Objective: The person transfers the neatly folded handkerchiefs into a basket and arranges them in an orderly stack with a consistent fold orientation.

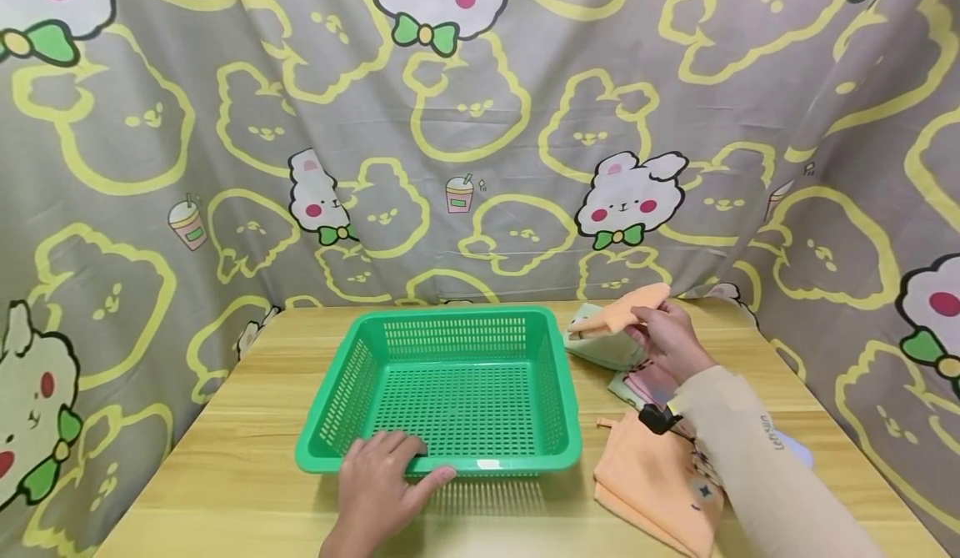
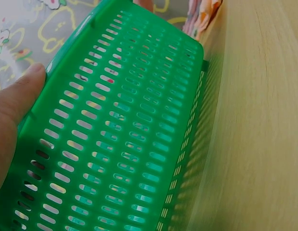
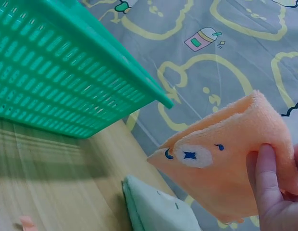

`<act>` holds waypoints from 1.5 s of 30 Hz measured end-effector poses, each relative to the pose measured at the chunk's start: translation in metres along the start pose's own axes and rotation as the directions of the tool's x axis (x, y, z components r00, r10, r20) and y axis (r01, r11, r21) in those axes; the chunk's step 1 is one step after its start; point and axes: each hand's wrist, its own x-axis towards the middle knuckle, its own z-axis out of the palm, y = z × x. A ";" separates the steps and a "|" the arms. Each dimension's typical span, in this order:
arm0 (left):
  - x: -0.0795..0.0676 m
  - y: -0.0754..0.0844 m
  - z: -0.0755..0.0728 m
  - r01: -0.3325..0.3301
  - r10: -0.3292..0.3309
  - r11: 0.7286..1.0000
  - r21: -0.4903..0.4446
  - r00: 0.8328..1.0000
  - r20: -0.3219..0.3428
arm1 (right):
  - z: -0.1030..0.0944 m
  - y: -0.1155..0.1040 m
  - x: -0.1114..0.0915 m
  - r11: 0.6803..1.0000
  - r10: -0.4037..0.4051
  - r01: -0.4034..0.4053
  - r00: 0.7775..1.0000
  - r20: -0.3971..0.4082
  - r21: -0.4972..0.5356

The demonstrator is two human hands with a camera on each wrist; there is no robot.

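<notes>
My left hand [image 1: 382, 487] holds the near rim of a green plastic basket [image 1: 517, 462], fingers over the edge and thumb on the outer side. Nothing lies inside the basket. To the right of it, my right hand [image 1: 671, 341] pinches a folded orange towel [image 1: 626, 309], raised above the table. In the right wrist view, an embroidered animal face shows on this towel [image 3: 226, 168], and the thumb and fingers grip its right end. Below it lies a folded light green towel [image 3: 161, 204].
Another orange towel [image 1: 648, 479] lies on the wooden table [image 1: 247, 424], partly under the right forearm. A pink towel [image 1: 651, 379] and a bluish cloth [image 1: 795, 449] are partly hidden by that arm. A patterned grey curtain [image 1: 517, 124] stands behind the table and at both sides.
</notes>
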 end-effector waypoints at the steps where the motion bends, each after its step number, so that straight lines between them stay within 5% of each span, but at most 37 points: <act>1: 0.000 0.000 0.000 -0.005 0.005 1.000 -0.001 1.000 -0.009 | 0.000 -0.001 0.000 1.000 0.000 0.000 1.000 0.001 -0.003; 8: 0.001 0.000 0.002 -0.012 0.011 1.000 -0.006 1.000 -0.028 | 0.001 -0.006 0.000 0.999 -0.017 0.016 1.000 -0.012 -0.051; 20: 0.002 0.000 0.002 -0.004 0.004 1.000 -0.007 1.000 -0.019 | 0.006 -0.020 -0.002 0.996 -0.010 0.009 1.000 0.013 0.088; 45: 0.000 0.000 0.000 -0.004 0.004 1.000 -0.009 0.999 -0.036 | 0.025 -0.033 -0.014 0.993 -0.065 0.059 0.996 0.064 0.104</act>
